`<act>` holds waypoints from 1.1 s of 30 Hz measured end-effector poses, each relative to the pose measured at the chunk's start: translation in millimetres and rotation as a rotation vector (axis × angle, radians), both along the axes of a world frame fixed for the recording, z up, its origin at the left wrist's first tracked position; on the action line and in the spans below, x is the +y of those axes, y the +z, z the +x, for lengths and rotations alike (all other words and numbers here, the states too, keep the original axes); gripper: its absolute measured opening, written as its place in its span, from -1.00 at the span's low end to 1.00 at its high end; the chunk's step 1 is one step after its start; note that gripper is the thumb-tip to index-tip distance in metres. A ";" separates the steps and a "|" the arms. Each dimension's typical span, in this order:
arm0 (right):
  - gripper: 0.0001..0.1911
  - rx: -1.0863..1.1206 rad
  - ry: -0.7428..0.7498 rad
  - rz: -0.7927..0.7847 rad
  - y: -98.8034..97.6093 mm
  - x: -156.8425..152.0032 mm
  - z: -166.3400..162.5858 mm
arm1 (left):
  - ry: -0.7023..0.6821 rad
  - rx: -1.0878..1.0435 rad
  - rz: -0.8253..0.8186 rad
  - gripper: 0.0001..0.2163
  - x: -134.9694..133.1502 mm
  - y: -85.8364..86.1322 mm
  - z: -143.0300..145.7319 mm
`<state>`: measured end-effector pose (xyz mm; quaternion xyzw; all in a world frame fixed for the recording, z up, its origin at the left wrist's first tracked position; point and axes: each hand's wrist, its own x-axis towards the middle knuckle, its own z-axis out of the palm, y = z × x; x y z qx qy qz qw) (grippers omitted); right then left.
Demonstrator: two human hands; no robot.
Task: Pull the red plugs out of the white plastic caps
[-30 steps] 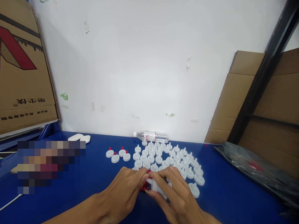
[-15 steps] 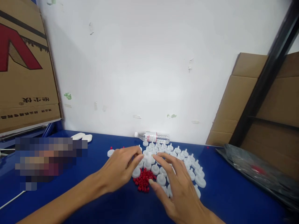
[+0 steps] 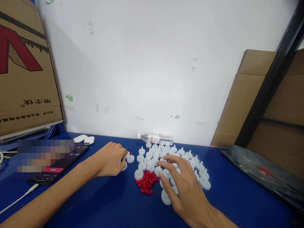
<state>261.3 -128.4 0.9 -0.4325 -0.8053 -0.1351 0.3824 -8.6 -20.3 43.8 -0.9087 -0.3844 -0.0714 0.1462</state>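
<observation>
My left hand is closed at the left of the pile, its fingertips pinching a white spouted cap that they mostly hide. Beside it stands another white cap with a red tip. My right hand hovers over the right part of a large group of white spouted caps, thumb and fingers apart, with nothing seen between them. A heap of small red tip covers lies in front of the white caps, left of my right thumb.
A clear plastic bottle lies against the wall behind the caps. On the left are a phone with a white cable and a white earbud case. A grey plastic bag lies at right, near cardboard.
My left hand has moved left, away from the middle of the white caps, to the few caps at the left. My right hand stays over the group, slightly shifted.
</observation>
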 end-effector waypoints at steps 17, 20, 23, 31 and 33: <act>-0.78 -0.022 0.091 0.031 6.0 -1.3 -3.3 | -0.147 0.002 -0.048 -0.83 -24.0 -25.8 35.2; -0.79 -0.002 0.101 0.006 5.4 -1.1 -4.2 | -0.176 -0.029 -0.053 -0.85 -22.4 -21.6 31.1; -0.79 0.006 0.108 -0.020 4.1 -1.7 -4.3 | -0.195 -0.177 -0.074 -0.82 -24.7 -14.1 28.7; -0.60 -0.015 0.143 0.010 1.0 -2.9 -5.6 | -0.421 -0.611 -0.342 -0.83 -56.2 -16.8 48.0; -0.73 0.007 0.155 0.003 1.0 -3.0 -6.6 | -0.418 -0.575 -0.361 -0.85 -59.0 -14.1 49.5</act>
